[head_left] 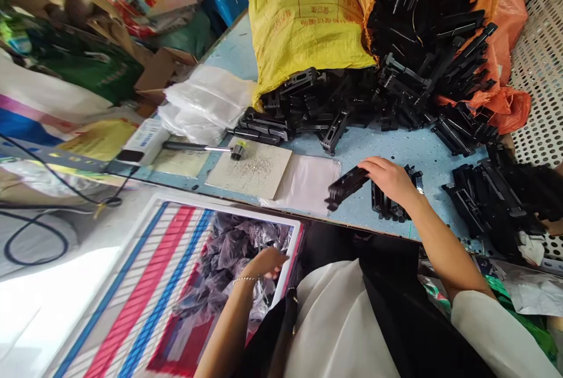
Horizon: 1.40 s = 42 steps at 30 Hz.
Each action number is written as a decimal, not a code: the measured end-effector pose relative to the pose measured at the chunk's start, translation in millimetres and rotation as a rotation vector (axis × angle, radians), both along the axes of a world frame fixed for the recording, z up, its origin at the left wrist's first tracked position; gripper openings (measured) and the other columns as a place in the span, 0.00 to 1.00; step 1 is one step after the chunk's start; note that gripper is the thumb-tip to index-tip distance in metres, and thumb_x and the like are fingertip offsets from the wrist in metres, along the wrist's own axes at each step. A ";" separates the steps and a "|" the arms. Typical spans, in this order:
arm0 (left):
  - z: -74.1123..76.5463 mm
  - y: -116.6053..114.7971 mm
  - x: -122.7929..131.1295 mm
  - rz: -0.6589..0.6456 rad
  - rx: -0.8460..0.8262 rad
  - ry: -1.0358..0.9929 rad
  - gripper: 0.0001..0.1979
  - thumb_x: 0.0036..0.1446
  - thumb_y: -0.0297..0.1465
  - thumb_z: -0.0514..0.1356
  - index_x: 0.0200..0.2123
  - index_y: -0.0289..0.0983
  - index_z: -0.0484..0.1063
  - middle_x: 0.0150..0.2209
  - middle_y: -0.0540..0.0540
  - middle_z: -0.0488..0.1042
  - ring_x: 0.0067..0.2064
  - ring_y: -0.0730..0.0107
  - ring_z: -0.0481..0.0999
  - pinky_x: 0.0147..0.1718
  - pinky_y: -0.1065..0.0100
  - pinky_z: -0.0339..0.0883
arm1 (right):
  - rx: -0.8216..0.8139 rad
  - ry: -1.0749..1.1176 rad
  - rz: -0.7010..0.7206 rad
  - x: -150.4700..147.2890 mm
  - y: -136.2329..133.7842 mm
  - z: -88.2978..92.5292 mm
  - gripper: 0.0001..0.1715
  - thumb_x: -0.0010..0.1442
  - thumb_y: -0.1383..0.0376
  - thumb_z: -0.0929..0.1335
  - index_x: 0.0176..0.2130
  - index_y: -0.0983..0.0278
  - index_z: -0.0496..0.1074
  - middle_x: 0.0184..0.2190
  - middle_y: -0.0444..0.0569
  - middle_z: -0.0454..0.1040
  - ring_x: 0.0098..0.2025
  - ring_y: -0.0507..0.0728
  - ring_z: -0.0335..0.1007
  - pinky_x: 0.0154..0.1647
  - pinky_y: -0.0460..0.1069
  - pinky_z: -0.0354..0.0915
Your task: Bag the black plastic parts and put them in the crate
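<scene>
My right hand (389, 177) is closed on a stack of long black plastic clips (347, 186), held tilted over the table's front edge. Just right of that hand stands a row of similar black clips (389, 202), partly hidden by the wrist. My left hand (269, 263) is lower down, over the rim of a striped woven bag (145, 272). Its fingers are loosely bent and apart, with nothing seen in them. Beneath it lie several dark items in clear plastic bags (229, 249). A flat clear plastic bag (308, 181) lies on the table left of the held clips.
Loose black clips (334, 131) spill from a yellow woven sack (308, 14) and an orange sack (501, 43). More clips (479, 196) are heaped at right. A hammer (197, 147) rests across a board (250, 169). White plastic bags (211, 102) lie behind it.
</scene>
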<state>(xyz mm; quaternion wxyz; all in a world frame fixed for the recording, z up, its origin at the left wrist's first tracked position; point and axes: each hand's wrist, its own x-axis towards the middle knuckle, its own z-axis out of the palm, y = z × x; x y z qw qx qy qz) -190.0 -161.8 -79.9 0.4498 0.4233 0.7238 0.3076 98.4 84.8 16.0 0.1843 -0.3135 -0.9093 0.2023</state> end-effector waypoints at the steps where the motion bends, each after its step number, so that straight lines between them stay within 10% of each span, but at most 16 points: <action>1: 3.9 12.3 1.8 -0.061 -0.017 -0.020 0.15 0.55 0.41 0.67 0.24 0.37 0.75 0.20 0.51 0.71 0.21 0.69 0.72 0.21 0.69 0.67 | -0.053 0.068 -0.056 -0.2 -4.1 -0.5 0.18 0.69 0.65 0.62 0.55 0.57 0.73 0.51 0.52 0.74 0.51 0.62 0.72 0.53 0.56 0.68; 7: 30.7 114.2 58.2 -0.110 0.400 0.505 0.15 0.62 0.38 0.59 0.45 0.34 0.77 0.43 0.34 0.77 0.43 0.53 0.77 0.45 0.55 0.71 | -0.782 0.565 -0.302 -25.8 -41.3 -19.2 0.17 0.63 0.56 0.68 0.49 0.59 0.75 0.40 0.48 0.76 0.41 0.58 0.74 0.42 0.53 0.71; 11: 23.5 152.8 58.9 -0.089 0.375 0.595 0.08 0.61 0.28 0.57 0.33 0.36 0.76 0.40 0.36 0.75 0.44 0.54 0.75 0.42 0.58 0.70 | -1.119 0.739 -0.378 -24.7 -63.0 -20.9 0.17 0.57 0.53 0.73 0.43 0.60 0.76 0.35 0.45 0.76 0.35 0.55 0.75 0.37 0.50 0.70; 20: 15.8 147.5 7.7 0.297 0.275 -0.304 0.13 0.48 0.38 0.66 0.31 0.37 0.70 0.25 0.50 0.74 0.27 0.70 0.74 0.30 0.69 0.68 | -1.582 0.829 -0.202 -22.9 -93.2 -24.7 0.18 0.54 0.53 0.76 0.31 0.65 0.75 0.24 0.45 0.75 0.25 0.53 0.73 0.30 0.49 0.70; 24: 12.8 139.6 6.3 0.239 0.429 0.111 0.01 0.53 0.27 0.59 0.31 0.38 0.70 0.30 0.47 0.77 0.34 0.65 0.78 0.38 0.63 0.73 | -1.959 0.817 -0.011 -41.5 -104.7 -47.2 0.23 0.48 0.55 0.79 0.36 0.69 0.75 0.30 0.52 0.79 0.25 0.52 0.72 0.25 0.46 0.69; 30: 17.7 122.0 2.2 -0.105 0.545 0.610 0.23 0.60 0.20 0.48 0.55 0.34 0.71 0.58 0.34 0.72 0.61 0.55 0.72 0.60 0.53 0.67 | -2.390 0.842 -0.061 -60.2 -102.5 -75.8 0.16 0.62 0.64 0.71 0.48 0.70 0.72 0.32 0.48 0.78 0.25 0.45 0.66 0.27 0.40 0.67; 35: 40.7 88.9 37.6 -0.358 0.761 0.556 0.33 0.64 0.18 0.44 0.71 0.39 0.50 0.66 0.36 0.64 0.67 0.61 0.65 0.63 0.59 0.65 | -2.257 0.936 -0.135 -64.4 -94.2 -77.6 0.11 0.63 0.61 0.70 0.42 0.66 0.73 0.30 0.44 0.75 0.23 0.45 0.63 0.26 0.41 0.66; 42: 80.7 58.9 66.2 -0.585 0.845 0.421 0.30 0.66 0.26 0.54 0.70 0.39 0.53 0.59 0.36 0.72 0.59 0.59 0.74 0.56 0.57 0.74 | -1.295 0.550 -0.187 -54.7 -113.1 -61.3 0.17 0.60 0.52 0.72 0.37 0.64 0.77 0.29 0.44 0.76 0.31 0.53 0.71 0.33 0.47 0.69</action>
